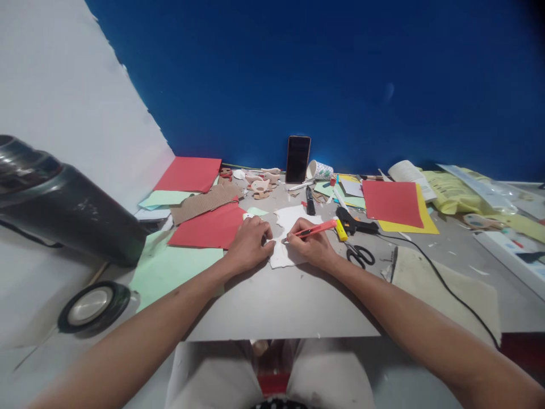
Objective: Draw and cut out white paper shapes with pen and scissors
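Note:
A white sheet [284,260] with ragged, cut edges lies on the table between my two hands. My right hand [313,244] is closed round a red craft knife [317,228], its tip down at the sheet. With bent fingers my left hand [250,243] holds the sheet's left side down, thumb close to the knife tip. A small white piece with a dark dot [247,216] shows just behind my left hand. Black-handled scissors [361,255], a yellow glue stick or marker [341,230] and a black marker [310,201] lie near my right hand.
A black glue gun [353,221] trails its cord rightward. Red card [208,226], corrugated cardboard [206,202] and green paper [179,267] lie left, near a dark flask [72,210] and black tape roll [93,307]. A phone [298,159] and paper cup [319,170] are at the back.

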Tool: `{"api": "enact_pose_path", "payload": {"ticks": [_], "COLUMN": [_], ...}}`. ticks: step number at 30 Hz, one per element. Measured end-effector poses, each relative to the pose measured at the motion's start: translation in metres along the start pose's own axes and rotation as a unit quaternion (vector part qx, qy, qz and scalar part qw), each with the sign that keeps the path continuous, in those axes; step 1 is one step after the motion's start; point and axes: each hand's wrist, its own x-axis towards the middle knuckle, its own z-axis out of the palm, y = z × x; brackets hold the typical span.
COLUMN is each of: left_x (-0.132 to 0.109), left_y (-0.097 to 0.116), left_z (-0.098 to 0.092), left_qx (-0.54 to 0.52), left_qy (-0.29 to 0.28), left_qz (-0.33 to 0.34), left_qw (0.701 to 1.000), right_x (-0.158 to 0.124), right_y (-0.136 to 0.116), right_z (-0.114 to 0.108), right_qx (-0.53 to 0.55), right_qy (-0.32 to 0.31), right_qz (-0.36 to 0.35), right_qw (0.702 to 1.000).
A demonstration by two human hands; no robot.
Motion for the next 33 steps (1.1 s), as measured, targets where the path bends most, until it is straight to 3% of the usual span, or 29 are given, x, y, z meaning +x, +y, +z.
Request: {"api": "enact_pose_path", "payload": {"ticks": [33], "left_x": [0.0018], "left_y": [-0.0025], "left_z": [0.0006], "left_qx": [0.008], "left_qy": [-0.01], "left_qz": [0.012], "left_qw": [1.0], "right_x": [-0.0017], "right_y": [-0.0045], "right_z": [-0.0082], "right_qx": [0.027], "right_qy": [-0.043], "right_qz": [0.009], "right_qw": [0.999]}}
